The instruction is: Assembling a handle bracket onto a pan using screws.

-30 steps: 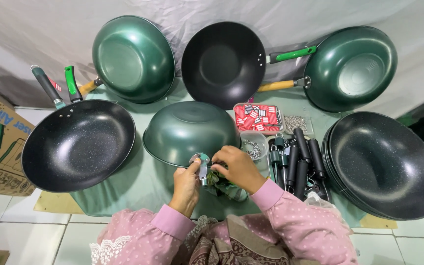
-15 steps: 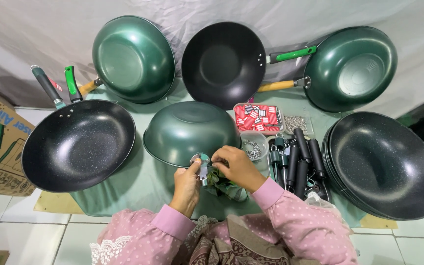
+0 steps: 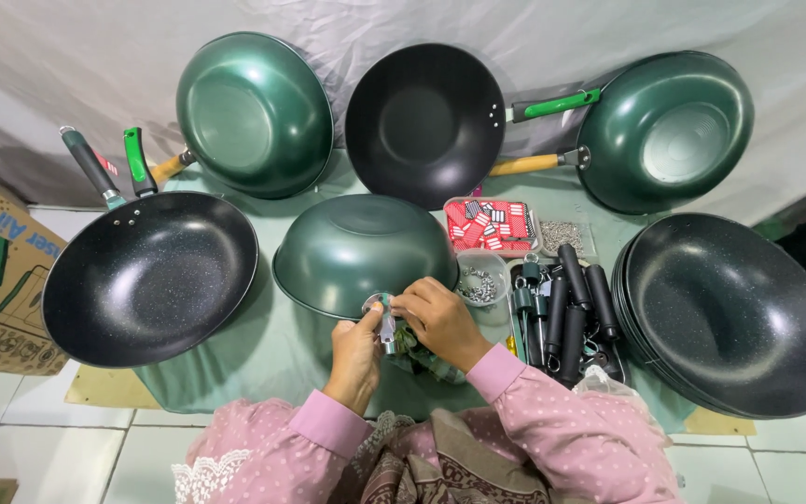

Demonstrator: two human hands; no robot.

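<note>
1. While both hands meet at six o'clock of the upturned dark-green metal wok (image 3: 361, 252), the left hand (image 3: 358, 350) pinches a small silvery metal fitting (image 3: 382, 313) against its rim.
2. Right hand (image 3: 437, 320) curls closed, steadying that fitting; this looks like handle fitting, wanting a black plastic handle (image 3: 571, 313) from three o'clock.

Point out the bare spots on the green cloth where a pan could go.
The widest bare cloth lies between the black pan, the upturned green wok and the left hand. A narrower strip runs behind that wok. Right of the right hand, handles and stacked pans crowd it.
</note>
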